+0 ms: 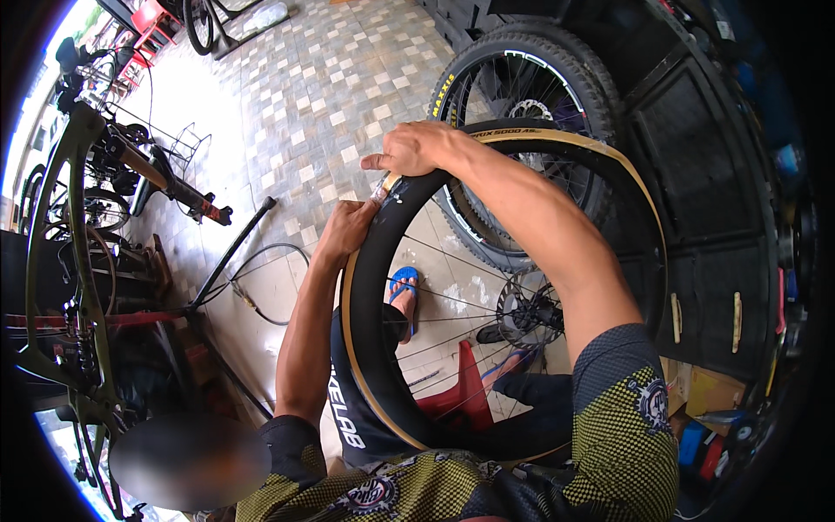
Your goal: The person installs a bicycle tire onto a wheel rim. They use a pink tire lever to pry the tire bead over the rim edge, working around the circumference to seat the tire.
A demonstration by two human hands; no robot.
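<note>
A bicycle wheel with a deep black rim (370, 304) stands upright before me, leaning against my body. Its tan-sided tyre (348, 348) runs around the rim. At the wheel's upper left, my left hand (348, 228) is closed on the tyre and rim edge. Just above and to the right, my right hand (416, 150) wraps over the tyre, its thumb pointing left. White wet-looking smears show on the rim between the two hands. Thin spokes run to the hub, where a disc brake rotor (520, 317) sits. My right forearm crosses in front of part of the wheel.
Knobbly-tyred wheels (452, 78) lean by black cabinets (696, 157) at the right. A green bike frame (78, 183) stands at the left. A black tube (237, 245) and a thin hose (291, 248) lie on the tiles. Below the wheel are a red plastic seat (465, 383) and my blue flip-flop (412, 300).
</note>
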